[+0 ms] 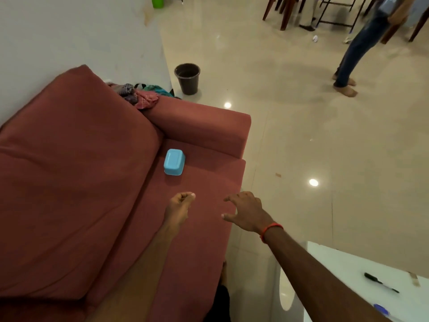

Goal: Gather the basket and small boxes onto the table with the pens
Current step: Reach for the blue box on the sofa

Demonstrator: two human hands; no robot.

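Note:
A small light-blue box (174, 162) lies on the seat of a red sofa (69, 182), close to the armrest. My left hand (178, 209) hovers over the seat a short way in front of the box, fingers curled in, holding nothing. My right hand (246, 211), with a red thread at the wrist, reaches over the seat's front edge with fingers spread and empty. At the lower right a white table (348, 270) carries a dark pen (380, 282) and a blue pen (381, 310). No basket is in view.
Crumpled cloths (139, 95) lie on the sofa's armrest by the wall. A dark bin (187, 77) stands on the tiled floor behind the sofa. A person's legs (352, 54) are at the upper right, near chairs (290, 10). A green bucket (157, 1) sits at the top.

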